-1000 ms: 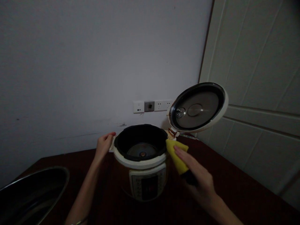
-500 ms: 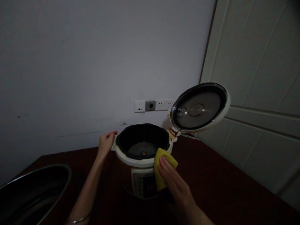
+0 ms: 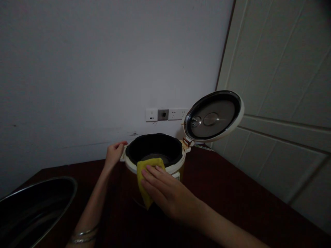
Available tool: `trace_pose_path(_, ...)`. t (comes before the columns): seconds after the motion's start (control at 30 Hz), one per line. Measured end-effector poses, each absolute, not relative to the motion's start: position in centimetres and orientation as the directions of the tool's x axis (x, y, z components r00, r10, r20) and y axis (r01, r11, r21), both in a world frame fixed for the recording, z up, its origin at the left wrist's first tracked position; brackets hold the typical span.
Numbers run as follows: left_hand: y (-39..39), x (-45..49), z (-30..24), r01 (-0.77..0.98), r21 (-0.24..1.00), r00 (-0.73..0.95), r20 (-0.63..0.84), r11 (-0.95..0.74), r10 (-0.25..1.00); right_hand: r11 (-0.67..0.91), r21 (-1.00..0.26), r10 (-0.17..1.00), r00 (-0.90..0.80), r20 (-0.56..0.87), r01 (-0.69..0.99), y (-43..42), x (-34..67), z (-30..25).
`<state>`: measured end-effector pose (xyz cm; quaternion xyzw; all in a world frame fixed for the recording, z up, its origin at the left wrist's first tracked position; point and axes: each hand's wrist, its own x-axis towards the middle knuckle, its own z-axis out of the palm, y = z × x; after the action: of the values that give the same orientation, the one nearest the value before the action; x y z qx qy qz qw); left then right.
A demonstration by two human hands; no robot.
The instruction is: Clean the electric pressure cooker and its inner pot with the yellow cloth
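Note:
An electric pressure cooker (image 3: pixel 155 151) stands on the dark table with its round lid (image 3: pixel 213 117) swung up to the right on a hinge. Its black inside shows, partly covered by the cloth. My right hand (image 3: pixel 168 193) presses a yellow cloth (image 3: pixel 148 172) against the front of the white rim, and part of the cloth hangs down the cooker's side. At the cooker's left side my left hand (image 3: pixel 114 154) is closed around the side handle (image 3: pixel 123 155). The control panel on the front is mostly hidden behind my right hand.
A large metal basin (image 3: pixel 73 187) sits at the lower left. Wall sockets (image 3: pixel 162 114) are behind the cooker on the pale wall (image 3: pixel 98 69). A white panelled surface (image 3: pixel 279 103) rises at the right, beside the dark red table (image 3: pixel 219 179).
My right hand has slid the yellow cloth leftward along the rim, from the front right to the front left. My left hand stays at the handle. The view has shifted slightly.

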<state>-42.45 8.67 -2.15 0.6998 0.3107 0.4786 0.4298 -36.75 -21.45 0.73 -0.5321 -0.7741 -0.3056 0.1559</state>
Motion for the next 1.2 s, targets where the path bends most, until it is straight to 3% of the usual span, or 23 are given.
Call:
trace_pose_path(0.2,8.5,-42.5,-2.0,0.021,0.909,0.375,0.379,-0.417,0.846,0.332,0.27,0.815,-0.419,0.401,0.904,-21.9,-34.6,0.5)
trace_pose_path(0.57,7.6,-42.8,-1.6,-0.003,0.916,0.347,0.377,-0.401,0.859,0.324,0.04,0.818,-0.301,0.491,0.945,-28.8,-28.6,1.4)
trace_pose_path(0.67,7.6,-42.7,-1.7,-0.018,0.918,0.339,0.379,-0.397,0.861,0.329,0.104,0.77,-0.331,0.546,0.939,-27.8,-30.1,1.9)
trace_pose_path(0.77,7.6,-42.6,-1.8,-0.045,0.925,0.338,0.369,-0.377,0.866,0.33,0.25,0.709,-0.414,0.571,0.91,-25.0,-32.9,2.8)
trace_pose_path(0.93,7.6,-42.5,-1.7,-0.042,0.931,0.337,0.355,-0.363,0.872,0.319,0.419,0.667,-0.515,0.539,0.85,-17.7,-36.6,2.8)
trace_pose_path(1.2,7.9,-42.5,-2.0,-0.065,0.936,0.336,0.346,-0.345,0.876,0.215,0.499,0.783,-0.454,0.426,0.84,-10.9,-39.2,1.8)
